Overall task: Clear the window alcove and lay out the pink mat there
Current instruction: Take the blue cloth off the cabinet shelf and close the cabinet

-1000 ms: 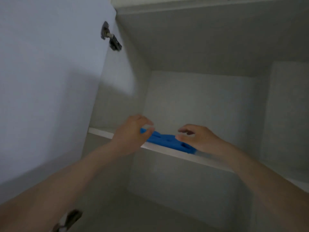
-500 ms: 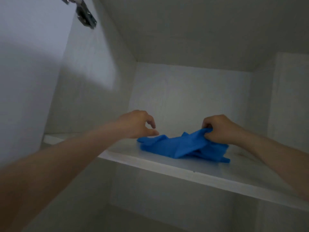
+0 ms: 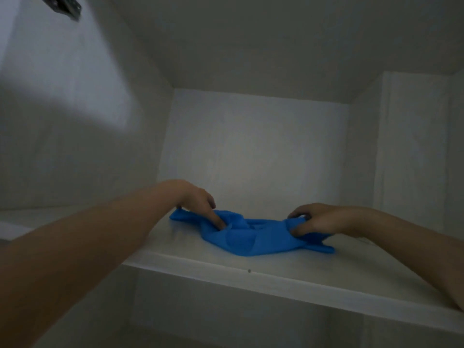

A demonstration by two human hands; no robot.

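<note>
White cabinet interior fills the frame, dim and bare-walled, with a shelf (image 3: 288, 277) running across the lower half. Right fingers (image 3: 297, 231) are curled shut on the right end of the blue cloth (image 3: 241, 241), pinching a bunched fold. Over at centre, the left hand (image 3: 198, 203) presses down, its fingers (image 3: 219, 219) pushed into the cloth's left part, not clearly gripping. Right hand (image 3: 319, 219) rests low on the shelf. Crumpled blue cloth lies flat-ish on the shelf, centre frame. A metal hinge (image 3: 64, 5) shows at upper left. No pink mat in view.
</note>
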